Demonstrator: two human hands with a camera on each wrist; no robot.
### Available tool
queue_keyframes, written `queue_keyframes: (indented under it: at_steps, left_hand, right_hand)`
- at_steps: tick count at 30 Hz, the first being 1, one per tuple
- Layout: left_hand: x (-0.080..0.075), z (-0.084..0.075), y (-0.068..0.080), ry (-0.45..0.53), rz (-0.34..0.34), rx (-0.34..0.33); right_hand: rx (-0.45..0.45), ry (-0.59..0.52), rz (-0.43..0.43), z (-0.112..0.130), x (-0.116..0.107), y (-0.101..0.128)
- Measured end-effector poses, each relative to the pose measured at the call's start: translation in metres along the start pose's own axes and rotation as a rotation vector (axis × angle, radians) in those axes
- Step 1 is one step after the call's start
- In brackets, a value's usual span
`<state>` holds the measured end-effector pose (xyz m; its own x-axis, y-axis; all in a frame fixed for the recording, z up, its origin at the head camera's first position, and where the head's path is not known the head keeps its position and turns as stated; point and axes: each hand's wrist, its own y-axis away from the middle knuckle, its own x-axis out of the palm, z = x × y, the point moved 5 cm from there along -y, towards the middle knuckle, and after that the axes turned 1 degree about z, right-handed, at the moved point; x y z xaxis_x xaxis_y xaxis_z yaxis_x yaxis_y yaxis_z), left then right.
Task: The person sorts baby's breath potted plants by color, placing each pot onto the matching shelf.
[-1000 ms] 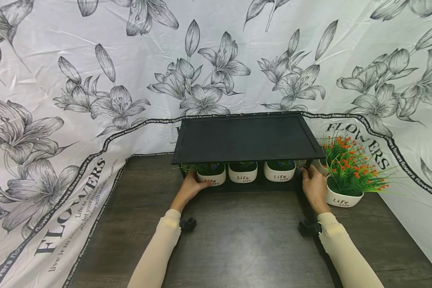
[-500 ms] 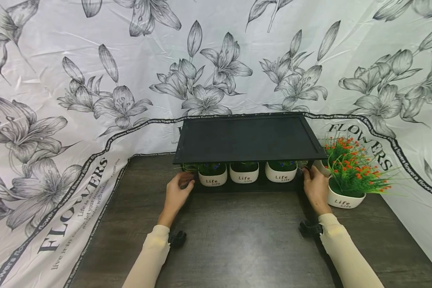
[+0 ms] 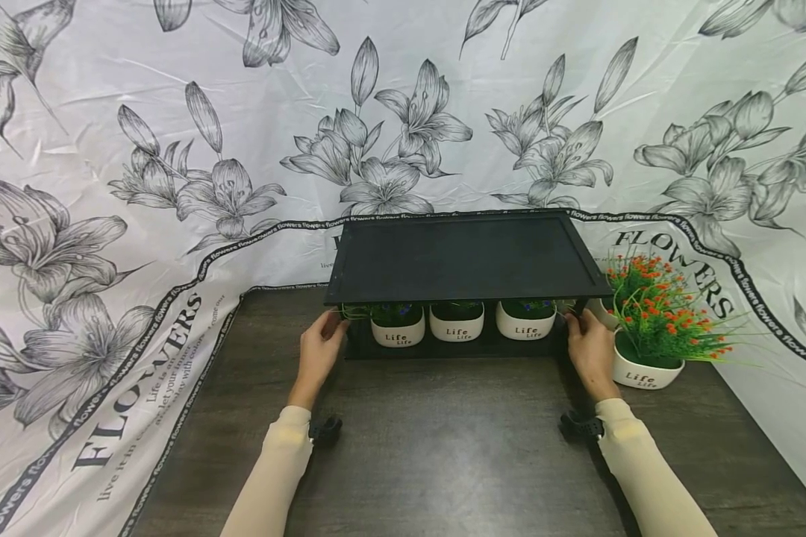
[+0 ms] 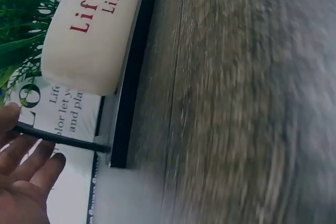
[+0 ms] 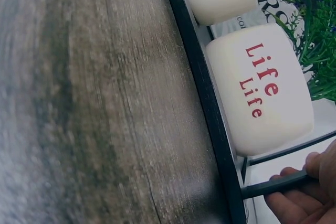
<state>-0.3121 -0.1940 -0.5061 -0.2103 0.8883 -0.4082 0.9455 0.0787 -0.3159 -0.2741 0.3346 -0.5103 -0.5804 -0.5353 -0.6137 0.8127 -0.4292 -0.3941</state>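
A black two-level shelf [image 3: 466, 257] stands at the back of the table, with three white "Life" pots [image 3: 398, 333] of green plants in a row on its lower board. Its top panel hides the upper parts of the plants. At the left end my left hand [image 3: 317, 354] holds a thin upright post [image 4: 63, 139], thumb on one side and fingers on the other. My right hand [image 3: 589, 354] grips the post [image 5: 278, 183] at the right end. A pot [image 5: 262, 90] stands close beside those right fingers.
White pots with orange-flowered plants [image 3: 665, 313] stand right of the shelf, close to my right hand. A white cloth printed with lilies [image 3: 403, 112] hangs behind the shelf and down the left side. The dark wood table [image 3: 457, 440] extends in front.
My left hand has moved off the leftmost pot, outward to the left, and now holds the shelf's left post. The right hand stays at the right post. The pots look unmoved.
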Motion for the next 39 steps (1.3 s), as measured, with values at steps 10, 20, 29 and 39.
queue_keyframes:
  at_steps: [10, 20, 29, 39]
  left_hand:
    - [0.006, 0.004, -0.003, 0.013, -0.047, 0.047]
    - [0.007, 0.006, -0.003, 0.042, -0.04, 0.035]
    - [0.009, 0.008, -0.005, 0.086, -0.032, 0.022]
    - [0.009, 0.009, -0.005, 0.108, -0.028, -0.002]
  right_hand:
    - [0.007, 0.001, 0.015, 0.005, 0.0, 0.001]
    - [-0.063, 0.082, 0.099, 0.013, -0.016, 0.009]
    - [-0.181, 0.067, 0.238, 0.016, -0.056, 0.027]
    - [-0.225, -0.062, 0.304, -0.03, -0.108, 0.04]
